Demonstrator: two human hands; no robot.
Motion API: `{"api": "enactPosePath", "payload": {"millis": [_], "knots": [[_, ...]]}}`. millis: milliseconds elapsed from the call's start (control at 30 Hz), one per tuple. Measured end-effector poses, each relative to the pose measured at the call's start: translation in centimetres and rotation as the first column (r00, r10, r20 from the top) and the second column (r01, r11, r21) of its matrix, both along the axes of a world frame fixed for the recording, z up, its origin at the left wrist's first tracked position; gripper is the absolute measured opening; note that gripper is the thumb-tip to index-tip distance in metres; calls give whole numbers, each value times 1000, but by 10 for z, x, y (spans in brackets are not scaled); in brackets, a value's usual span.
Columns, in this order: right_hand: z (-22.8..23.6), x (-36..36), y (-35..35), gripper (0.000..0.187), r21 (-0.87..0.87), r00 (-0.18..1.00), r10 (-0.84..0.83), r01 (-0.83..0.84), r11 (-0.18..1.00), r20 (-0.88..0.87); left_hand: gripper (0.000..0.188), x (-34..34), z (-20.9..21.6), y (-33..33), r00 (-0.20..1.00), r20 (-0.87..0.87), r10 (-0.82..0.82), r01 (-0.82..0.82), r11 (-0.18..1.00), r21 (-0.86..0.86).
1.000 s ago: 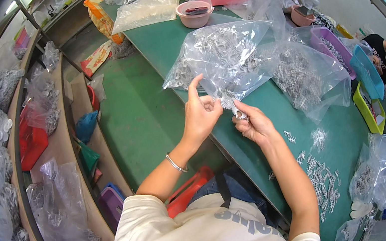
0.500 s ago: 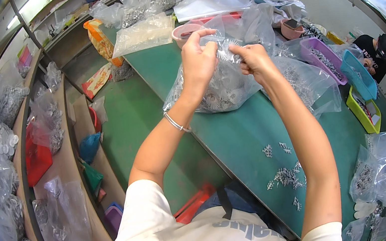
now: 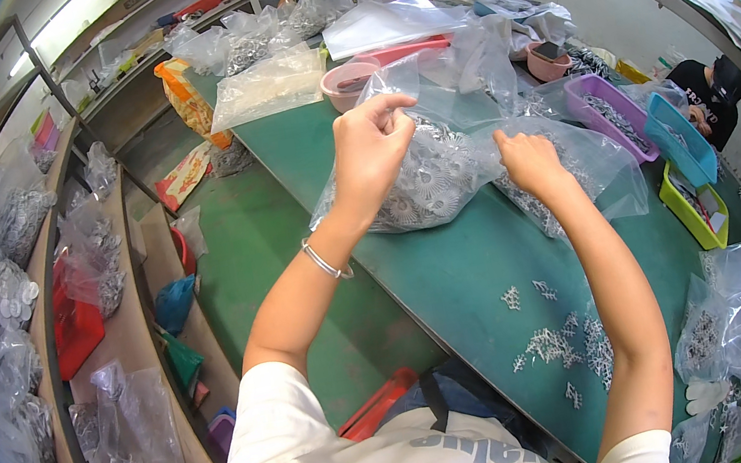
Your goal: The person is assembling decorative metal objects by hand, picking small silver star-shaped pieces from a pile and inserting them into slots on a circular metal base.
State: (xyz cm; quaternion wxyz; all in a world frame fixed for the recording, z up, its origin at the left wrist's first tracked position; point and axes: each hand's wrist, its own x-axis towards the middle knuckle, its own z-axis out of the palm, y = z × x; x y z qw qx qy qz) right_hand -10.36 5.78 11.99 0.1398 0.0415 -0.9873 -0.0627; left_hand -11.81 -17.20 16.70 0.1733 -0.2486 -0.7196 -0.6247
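1. Bag [image 3: 430,169]: upper centre; clear, bulging, silvery ribbed pieces [image 3: 414,197] inside.
2. Left hand [image 3: 372,156]: curled at bag's left; cannot tell grip.
3. Right hand [image 3: 533,165]: curled, bag's right; likewise cannot tell.

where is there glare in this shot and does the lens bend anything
Head view: the strip light shows glaring white at upper left; head view: bright reflections catch the plastic sheet at the back and the clear bag nearest the middle; head view: the edge of the shelf at left bows outward, and the corners are black.
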Motion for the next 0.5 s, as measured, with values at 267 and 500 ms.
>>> {"api": "enactPosePath", "payload": {"millis": [267, 500], "knots": [[4, 22, -1, 9, -192, 917, 228, -301, 934, -328, 14, -14, 1, -1, 945, -307, 111, -223, 908, -356], [24, 16, -12, 13, -338, 872, 172, -350, 874, -459, 14, -30, 3, -5, 947, -217, 238, -259, 963, -73]]}}
